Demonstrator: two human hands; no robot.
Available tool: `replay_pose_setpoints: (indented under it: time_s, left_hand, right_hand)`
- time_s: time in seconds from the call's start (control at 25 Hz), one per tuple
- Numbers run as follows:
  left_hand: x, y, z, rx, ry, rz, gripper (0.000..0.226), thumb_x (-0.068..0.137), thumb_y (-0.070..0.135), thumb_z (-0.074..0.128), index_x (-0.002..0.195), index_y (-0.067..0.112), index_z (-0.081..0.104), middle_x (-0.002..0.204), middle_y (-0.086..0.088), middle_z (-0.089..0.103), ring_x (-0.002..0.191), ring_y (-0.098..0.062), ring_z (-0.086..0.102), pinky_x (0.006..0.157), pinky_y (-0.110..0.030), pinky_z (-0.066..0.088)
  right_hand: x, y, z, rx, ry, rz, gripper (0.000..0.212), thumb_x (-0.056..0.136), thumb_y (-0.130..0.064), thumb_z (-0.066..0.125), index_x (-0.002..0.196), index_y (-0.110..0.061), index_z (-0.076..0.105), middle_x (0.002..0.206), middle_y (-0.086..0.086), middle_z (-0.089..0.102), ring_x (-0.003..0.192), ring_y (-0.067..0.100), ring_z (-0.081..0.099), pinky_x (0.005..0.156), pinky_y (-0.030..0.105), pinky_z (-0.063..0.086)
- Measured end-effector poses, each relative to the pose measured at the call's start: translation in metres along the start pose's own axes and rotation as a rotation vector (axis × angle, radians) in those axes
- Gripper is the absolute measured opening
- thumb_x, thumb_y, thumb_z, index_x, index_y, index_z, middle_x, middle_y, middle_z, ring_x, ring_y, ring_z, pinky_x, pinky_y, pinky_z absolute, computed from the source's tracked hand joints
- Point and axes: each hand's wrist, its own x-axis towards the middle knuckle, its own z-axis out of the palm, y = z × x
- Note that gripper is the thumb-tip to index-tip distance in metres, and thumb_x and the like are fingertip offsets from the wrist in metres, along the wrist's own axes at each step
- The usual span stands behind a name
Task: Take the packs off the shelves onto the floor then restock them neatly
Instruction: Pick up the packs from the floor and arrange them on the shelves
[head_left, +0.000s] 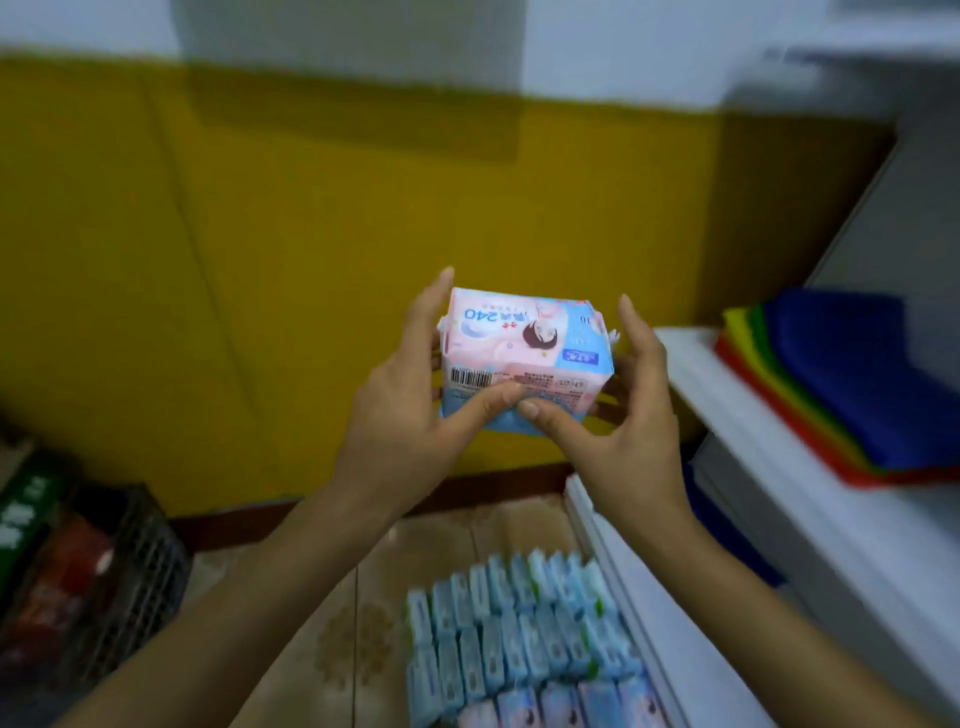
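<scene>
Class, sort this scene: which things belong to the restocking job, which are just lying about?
Job: left hand, right hand, pink-and-blue plastic pack they hold; blue packs on floor; white shelves.
Lying about: rainbow stack of folded cloths; dark mesh crate.

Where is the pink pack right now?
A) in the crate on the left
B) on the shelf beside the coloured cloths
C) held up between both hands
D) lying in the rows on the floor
C: the left hand and right hand grip the pink pack in the air, above the rows of packs on the floor.
</scene>
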Motion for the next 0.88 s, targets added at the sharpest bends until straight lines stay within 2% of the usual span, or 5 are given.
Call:
replay_pose_setpoints:
  time_s: [0.16,0.4,0.6,0.76,0.88]
  left_hand:
    - [0.103,0.155,-0.079,0.169,-0.142,0.147,0.067,0.075,0.052,0.067,0.136,0.046,0.041,0.130,0.016,0.056,0.111,-0.005,0.059,0.089,-0.036,0.054]
    - [0.191,0.337,-0.106,0.118,-0.241,0.323,0.059,0.081,0.039,0.073,0.133,0.044,0.047,0.121,0.012,0.063,0.100,-0.007,0.063,0.084,-0.033,0.056]
    - [0.184,0.444,-0.049,-0.003,-0.318,0.537,0.059,0.080,0.039,0.072,0.133,0.040,0.045,0.120,0.010,0.064,0.098,-0.009,0.064,0.079,-0.034,0.058]
    - [0.130,0.522,0.037,-0.118,-0.483,0.617,0.057,0.080,0.037,0.073,0.131,0.037,0.048,0.119,0.010,0.063,0.097,-0.008,0.063,0.077,-0.026,0.058]
    - [0.069,0.572,0.117,-0.217,-0.654,0.640,0.055,0.079,0.037,0.076,0.127,0.038,0.049,0.118,0.009,0.065,0.099,-0.010,0.063,0.081,-0.033,0.057]
  right_hand:
    - [0.084,-0.178,-0.045,-0.064,0.017,-0.098,0.077,0.075,-0.024,0.079,0.139,-0.035,0.037,0.131,-0.018,0.053,0.108,0.001,0.060,0.080,0.015,0.051]
    - [0.127,-0.357,-0.141,-0.238,0.168,-0.151,0.066,0.076,-0.044,0.070,0.135,-0.042,0.041,0.114,-0.018,0.064,0.099,0.002,0.064,0.080,0.024,0.056]
    - [0.076,-0.427,-0.238,-0.388,0.383,-0.166,0.063,0.075,-0.044,0.068,0.132,-0.045,0.040,0.113,-0.022,0.059,0.096,0.001,0.062,0.067,0.015,0.054]
    - [-0.012,-0.454,-0.337,-0.530,0.545,-0.071,0.063,0.070,-0.051,0.068,0.128,-0.043,0.045,0.111,-0.019,0.061,0.096,0.007,0.063,0.078,0.029,0.057]
    - [-0.096,-0.461,-0.412,-0.655,0.631,0.047,0.060,0.075,-0.041,0.073,0.128,-0.040,0.044,0.109,-0.023,0.060,0.096,0.007,0.062,0.084,0.036,0.055]
